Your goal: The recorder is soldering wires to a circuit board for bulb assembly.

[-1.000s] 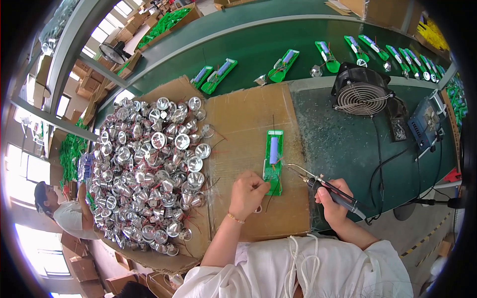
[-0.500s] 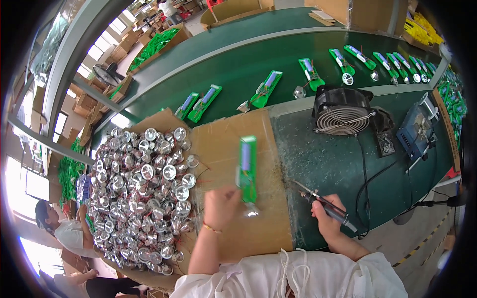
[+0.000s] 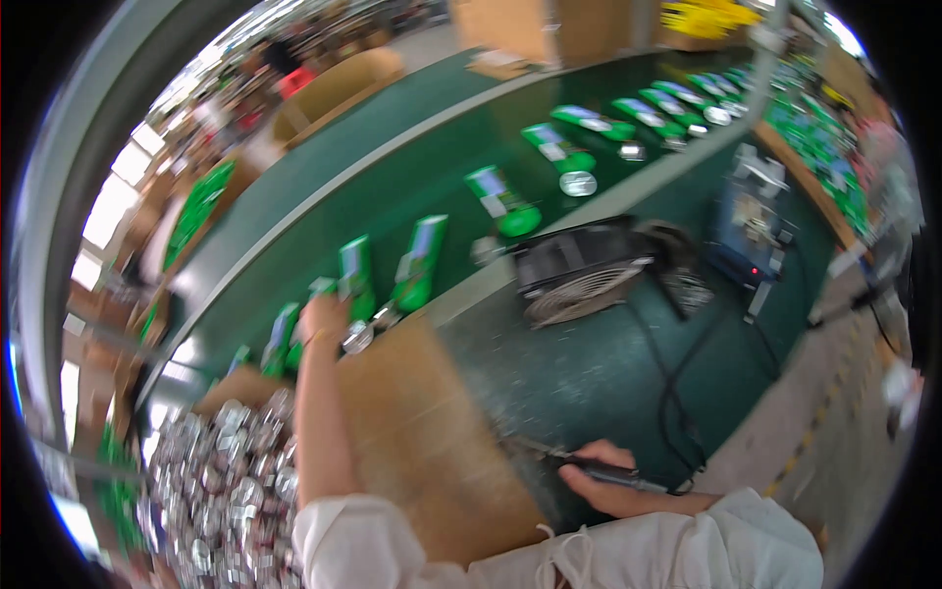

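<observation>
My left hand (image 3: 322,316) reaches over the near rim of the green belt at the left. Close beside it lies a green plastic casing (image 3: 356,280) with a shiny round reflector (image 3: 358,338) at its near end. Another green casing (image 3: 282,337) is on the hand's other side. Motion blur hides the left fingers, so their grip is unclear. My right hand (image 3: 610,499) is closed round the dark handle of a soldering iron (image 3: 623,476), its tip pointing left above the work table. Bare cardboard (image 3: 422,432) lies between my arms.
Many silvery reflectors (image 3: 221,481) are heaped at the lower left. A black fan (image 3: 579,270) with a round grille stands beside the belt, near a blue soldering station (image 3: 746,231) and loose cables. More green casings (image 3: 559,157) line the belt. A box (image 3: 810,157) holds green parts.
My left hand has moved from the cardboard up and left to the belt. The green casing has left the cardboard. My view has turned; the right hand keeps the soldering iron.
</observation>
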`<state>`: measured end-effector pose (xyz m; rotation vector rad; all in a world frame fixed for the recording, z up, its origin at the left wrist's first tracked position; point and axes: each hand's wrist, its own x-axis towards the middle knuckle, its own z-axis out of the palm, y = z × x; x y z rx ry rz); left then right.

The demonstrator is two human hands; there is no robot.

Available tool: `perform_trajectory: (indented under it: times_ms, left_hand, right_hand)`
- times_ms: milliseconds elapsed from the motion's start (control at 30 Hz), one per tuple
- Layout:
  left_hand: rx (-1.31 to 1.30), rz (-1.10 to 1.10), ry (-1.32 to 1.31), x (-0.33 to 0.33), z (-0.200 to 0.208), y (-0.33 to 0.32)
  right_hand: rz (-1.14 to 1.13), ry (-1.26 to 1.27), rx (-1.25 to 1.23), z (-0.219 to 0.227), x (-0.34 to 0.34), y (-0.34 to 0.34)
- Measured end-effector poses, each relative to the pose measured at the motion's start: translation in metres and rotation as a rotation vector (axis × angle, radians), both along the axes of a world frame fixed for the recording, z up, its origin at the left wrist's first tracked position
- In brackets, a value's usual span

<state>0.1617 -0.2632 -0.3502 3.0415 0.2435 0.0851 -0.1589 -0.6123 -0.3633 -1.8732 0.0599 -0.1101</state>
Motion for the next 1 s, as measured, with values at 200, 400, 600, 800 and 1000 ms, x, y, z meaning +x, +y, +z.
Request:
perform_trajectory:
  times_ms: [200,400,600,800,1000]
  left_hand:
    - [0.226,-0.070,-0.438,-0.021,0.036,0.032]
    - [-0.105,-0.220,0.002,-0.018,0.009,0.076]
    - [-0.164,0.073,-0.187,-0.104,0.091,-0.024]
    - [-0.236,0.049,-0.169,-0.242,0.050,-0.104]
    - [-0.367,0.122,-0.225,-0.311,0.045,-0.118]
  right_hand:
    - [0.146,0.054,0.186,0.005,0.004,-0.006]
    - [0.208,0.145,0.342,0.018,0.002,-0.016]
    - [0.099,0.131,0.123,0.029,-0.002,-0.008]
    - [-0.069,0.033,0.362,-0.009,-0.007,0.003]
    - [-0.062,-0.030,0.293,-0.011,-0.004,0.001]
